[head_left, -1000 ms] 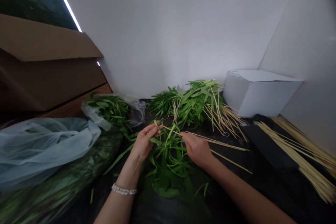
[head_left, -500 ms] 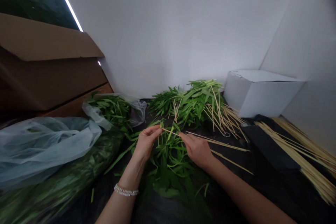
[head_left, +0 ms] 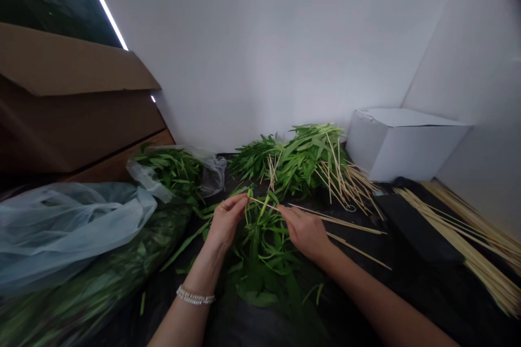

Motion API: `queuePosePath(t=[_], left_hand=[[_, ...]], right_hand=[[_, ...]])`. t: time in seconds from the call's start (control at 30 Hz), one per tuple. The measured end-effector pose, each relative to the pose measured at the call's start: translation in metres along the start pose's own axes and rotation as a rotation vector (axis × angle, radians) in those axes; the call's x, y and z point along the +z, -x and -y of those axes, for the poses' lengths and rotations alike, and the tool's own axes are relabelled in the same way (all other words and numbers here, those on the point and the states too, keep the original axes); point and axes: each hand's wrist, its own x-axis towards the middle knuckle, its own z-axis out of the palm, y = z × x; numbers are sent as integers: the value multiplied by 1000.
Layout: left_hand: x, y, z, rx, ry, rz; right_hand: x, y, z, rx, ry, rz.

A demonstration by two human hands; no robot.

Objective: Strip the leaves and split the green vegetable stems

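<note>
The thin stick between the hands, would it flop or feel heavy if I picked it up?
The stick probably wouldn't flop: it looks straight between the left hand and right hand. It's likely light because it's so thin, though that might let it snap.

1. We look out from one camera, worn on the head, facing forward and down over a dark work surface [head_left: 232,325].
2. We are behind and above the left hand [head_left: 225,222] and the right hand [head_left: 305,229]; both forearms enter from our bottom edge, and the hands fall near us, below the middle of our view.
3. Straight ahead, beyond the surface, we face a pale wall [head_left: 260,54] that fills much of the upper half.
4. Our view is wide: it takes in part of a cardboard box [head_left: 89,130] at the left edge and, farther off to the right, a white box [head_left: 419,152].
</note>
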Motion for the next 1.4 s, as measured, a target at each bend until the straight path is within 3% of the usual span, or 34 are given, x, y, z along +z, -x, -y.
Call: queuePosePath(t=[0.5,0.83,1.0,1.4], left_hand=[[-1,-2,1,35,-51,-34],[-4,-1,2,157,-324,-66],[-2,0,4,160,-277,-54],[1,-1,3,-77,-35,13]], right_hand=[[0,1,0,5,6,0],[3,1,2,9,-33,15],[4,1,3,10,-44,-11],[5,2,3,3,-70,-35]])
